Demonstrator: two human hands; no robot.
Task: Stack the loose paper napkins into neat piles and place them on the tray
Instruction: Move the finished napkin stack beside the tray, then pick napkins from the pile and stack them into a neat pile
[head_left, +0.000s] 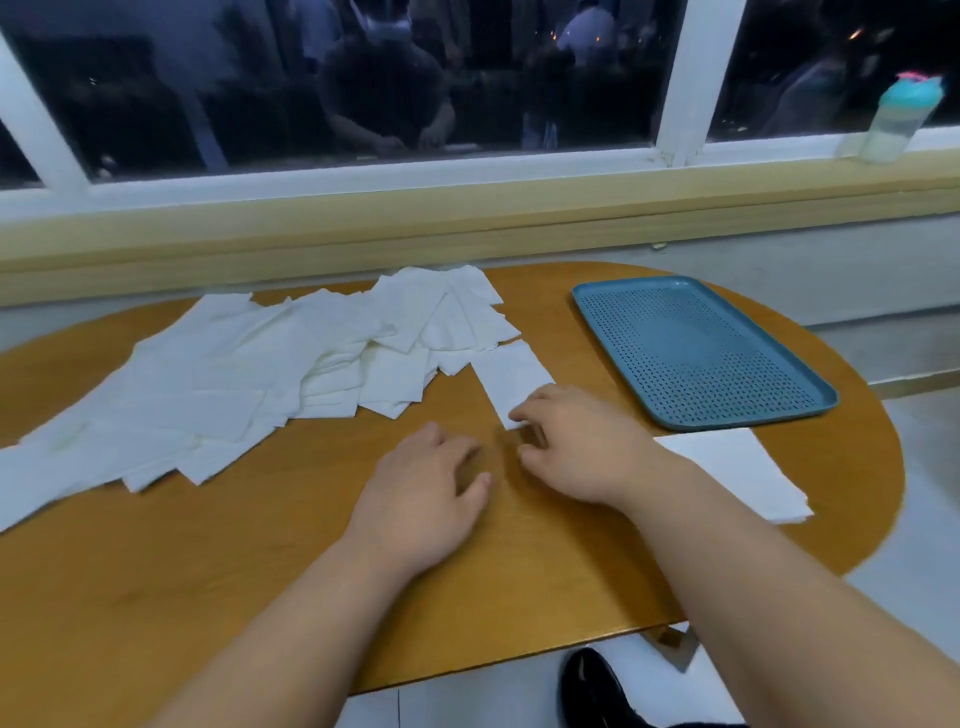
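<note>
Right hand (582, 441), loosely bent, touched one white square paper napkin (511, 379) at its fingertips; left hand (426, 483) lay flat, empty. Judged best dragged flat, uncreased

A rounded counter of orange-brown wood (218, 582) stands against a pale grey wall (779, 275). Above the wall runs a broad yellowish-beige sill band (467, 218), and above that a wide window with a white painted frame (691, 78). Its glass panes (130, 104) are dark, with dim figures of people in them and a few small orange lights at the upper right; whether these are behind the glass or reflected cannot be told. A translucent bottle with a teal lid (901, 117) stands on the white ledge at the right. The floor (924, 467) is pale and smooth. The room light is soft and even, bright on the wood.
</note>
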